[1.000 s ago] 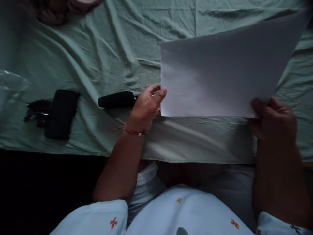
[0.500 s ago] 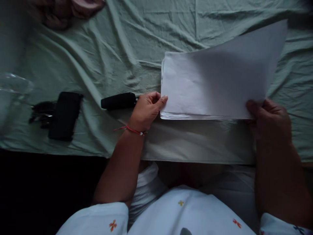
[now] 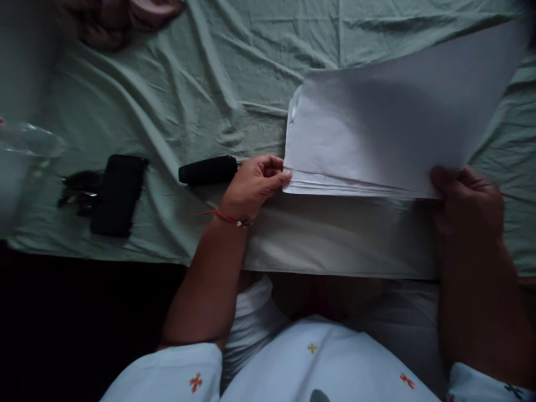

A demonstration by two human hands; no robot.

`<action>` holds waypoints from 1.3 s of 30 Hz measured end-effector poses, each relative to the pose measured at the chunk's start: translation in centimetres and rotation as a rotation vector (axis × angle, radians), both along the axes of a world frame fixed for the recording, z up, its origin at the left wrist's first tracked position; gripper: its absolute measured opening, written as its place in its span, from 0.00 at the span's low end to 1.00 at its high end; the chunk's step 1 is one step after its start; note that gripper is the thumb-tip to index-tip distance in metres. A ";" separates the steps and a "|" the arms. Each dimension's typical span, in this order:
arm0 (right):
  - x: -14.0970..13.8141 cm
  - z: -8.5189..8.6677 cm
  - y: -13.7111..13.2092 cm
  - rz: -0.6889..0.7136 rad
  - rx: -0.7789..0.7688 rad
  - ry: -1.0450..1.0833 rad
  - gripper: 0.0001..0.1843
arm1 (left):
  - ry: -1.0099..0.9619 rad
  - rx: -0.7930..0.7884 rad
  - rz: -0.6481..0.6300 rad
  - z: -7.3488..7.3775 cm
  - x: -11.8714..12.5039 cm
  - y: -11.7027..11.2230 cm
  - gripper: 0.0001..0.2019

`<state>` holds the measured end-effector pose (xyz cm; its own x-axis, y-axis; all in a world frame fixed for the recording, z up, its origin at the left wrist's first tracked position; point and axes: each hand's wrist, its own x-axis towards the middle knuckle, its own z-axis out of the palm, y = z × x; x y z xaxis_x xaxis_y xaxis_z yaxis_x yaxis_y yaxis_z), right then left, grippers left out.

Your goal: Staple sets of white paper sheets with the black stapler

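Note:
A stack of white paper sheets [image 3: 377, 134] lies on a wrinkled pale green cloth [image 3: 209, 84]. My right hand [image 3: 464, 206] is closed on the near right corner of the sheets and lifts the top ones so they fan upward to the right. My left hand [image 3: 255, 184], with a red thread bracelet at the wrist, has its fingers curled and pinches the near left corner of the stack. A black marker-like object [image 3: 207, 170] lies just behind my left hand.
A black phone-like case [image 3: 118, 194] and a dark bunch of keys [image 3: 77, 190] lie at the left. A clear plastic item [image 3: 20, 167] sits at the far left edge. Pink cloth [image 3: 125, 17] is bunched at the top left. The cloth's near edge runs below my hands.
The lifted sheets dropped toward the stack, then my right hand raised them again, fanning them. My left hand shifted slightly to the stack's corner.

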<state>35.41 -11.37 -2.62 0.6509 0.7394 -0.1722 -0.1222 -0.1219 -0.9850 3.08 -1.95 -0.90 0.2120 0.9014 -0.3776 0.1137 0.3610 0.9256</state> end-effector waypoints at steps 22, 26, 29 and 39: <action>-0.1 0.1 0.1 0.025 0.014 0.005 0.19 | 0.150 -0.003 0.040 0.4 0.5 -0.2 0.14; 0.2 -0.3 0.0 0.026 0.037 -0.006 0.16 | 0.140 0.029 0.014 0.4 0.4 -0.1 0.14; 0.2 -0.4 0.0 0.044 0.057 -0.018 0.15 | 0.112 0.050 0.006 0.4 0.2 -0.1 0.12; 0.1 -0.3 0.0 0.047 0.044 -0.008 0.15 | 0.084 -0.002 0.051 0.3 0.3 0.0 0.09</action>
